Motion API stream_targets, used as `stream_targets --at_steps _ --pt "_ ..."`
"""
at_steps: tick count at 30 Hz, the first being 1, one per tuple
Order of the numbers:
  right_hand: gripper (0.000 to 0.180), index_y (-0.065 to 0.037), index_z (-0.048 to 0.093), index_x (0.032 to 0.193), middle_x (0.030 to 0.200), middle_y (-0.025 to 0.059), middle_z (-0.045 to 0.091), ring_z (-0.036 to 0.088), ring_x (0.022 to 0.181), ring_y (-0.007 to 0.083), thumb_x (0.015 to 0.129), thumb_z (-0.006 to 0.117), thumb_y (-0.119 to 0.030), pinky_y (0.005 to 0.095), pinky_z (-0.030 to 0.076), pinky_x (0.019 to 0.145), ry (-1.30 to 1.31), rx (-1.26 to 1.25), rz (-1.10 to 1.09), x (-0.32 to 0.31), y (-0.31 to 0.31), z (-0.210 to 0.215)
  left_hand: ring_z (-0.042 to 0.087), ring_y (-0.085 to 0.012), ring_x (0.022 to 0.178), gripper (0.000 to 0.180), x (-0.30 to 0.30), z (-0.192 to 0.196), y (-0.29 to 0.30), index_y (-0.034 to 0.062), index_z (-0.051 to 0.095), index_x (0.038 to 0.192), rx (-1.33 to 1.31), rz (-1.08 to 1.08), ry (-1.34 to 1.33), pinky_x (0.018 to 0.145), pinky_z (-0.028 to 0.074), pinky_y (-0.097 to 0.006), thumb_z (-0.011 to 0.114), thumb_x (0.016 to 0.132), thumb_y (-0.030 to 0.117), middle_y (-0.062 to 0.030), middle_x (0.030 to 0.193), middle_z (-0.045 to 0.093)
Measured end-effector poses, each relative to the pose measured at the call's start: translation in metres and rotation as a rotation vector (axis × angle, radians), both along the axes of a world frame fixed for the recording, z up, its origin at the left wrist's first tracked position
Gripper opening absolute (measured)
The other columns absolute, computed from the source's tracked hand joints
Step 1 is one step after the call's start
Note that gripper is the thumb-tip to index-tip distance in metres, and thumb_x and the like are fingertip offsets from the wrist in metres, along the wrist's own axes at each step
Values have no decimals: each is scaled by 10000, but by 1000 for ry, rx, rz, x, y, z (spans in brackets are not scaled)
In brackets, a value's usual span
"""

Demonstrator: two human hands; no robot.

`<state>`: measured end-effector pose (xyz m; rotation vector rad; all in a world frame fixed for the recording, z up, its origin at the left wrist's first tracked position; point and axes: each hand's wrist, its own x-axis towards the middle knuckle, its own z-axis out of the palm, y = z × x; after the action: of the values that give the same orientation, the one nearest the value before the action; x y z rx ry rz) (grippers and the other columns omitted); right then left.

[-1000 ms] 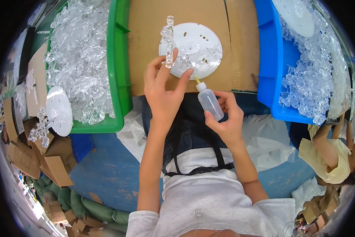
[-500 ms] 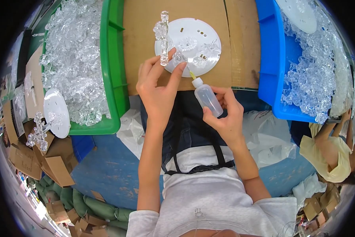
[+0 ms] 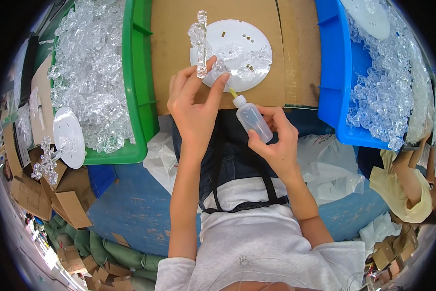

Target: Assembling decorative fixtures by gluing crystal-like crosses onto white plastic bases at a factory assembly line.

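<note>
Left hand (image 3: 194, 109) pinches a clear crystal cross (image 3: 200, 43) upright by its lower end, grip narrow w/ thumb and forefinger, over the near edge of a white round disc (image 3: 237, 53) lying on the cardboard surface (image 3: 174, 43). Right hand (image 3: 276, 143) wraps a small squeeze bottle (image 3: 252, 120), nozzle aimed at the cross's foot. Green bin (image 3: 135, 87) of clear pieces to the left, blue bin (image 3: 332, 72) to the right.
</note>
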<state>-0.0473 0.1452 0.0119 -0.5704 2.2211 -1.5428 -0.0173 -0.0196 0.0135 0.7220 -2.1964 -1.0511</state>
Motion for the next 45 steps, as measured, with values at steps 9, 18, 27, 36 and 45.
stream_targets --at_steps 9,18,27,36,45 --pt "377 1 582 1033 800 68 619 564 657 123 679 684 -79 239 457 631 8 5 6 2 2 -4 541 -190 812 349 1 -4 3 87 713 1042 -9 -1 -8 693 449 -299 791 703 118 -59 892 615" --pt "386 0 585 1038 795 73 618 564 658 125 676 686 -85 240 460 634 20 -7 4 -2 -2 -1 540 -190 816 354 -3 -2 2 87 712 1044 -21 9 3 700 449 -295 793 701 117 -56 883 608" --pt "433 -9 577 1071 852 73 620 585 719 130 664 703 -89 256 476 661 11 -22 -34 0 13 -3 532 -193 820 360 1 -5 5 88 713 1047 -28 7 12 692 444 -297 795 698 117 -56 879 607" --pt "488 35 365 1278 1298 206 449 447 1247 288 875 626 -49 390 357 1039 259 -273 -350 -39 -5 -8 515 -209 852 359 2 -4 5 83 712 1041 -136 26 -24 688 436 -307 797 695 121 -66 909 591" --pt "671 49 254 1378 1369 301 377 344 1329 368 852 646 -92 396 276 1084 298 14 -315 -73 -19 -11 569 -263 896 376 -18 38 1 13 626 1052 -53 178 199 750 429 -351 764 748 186 -128 988 600"
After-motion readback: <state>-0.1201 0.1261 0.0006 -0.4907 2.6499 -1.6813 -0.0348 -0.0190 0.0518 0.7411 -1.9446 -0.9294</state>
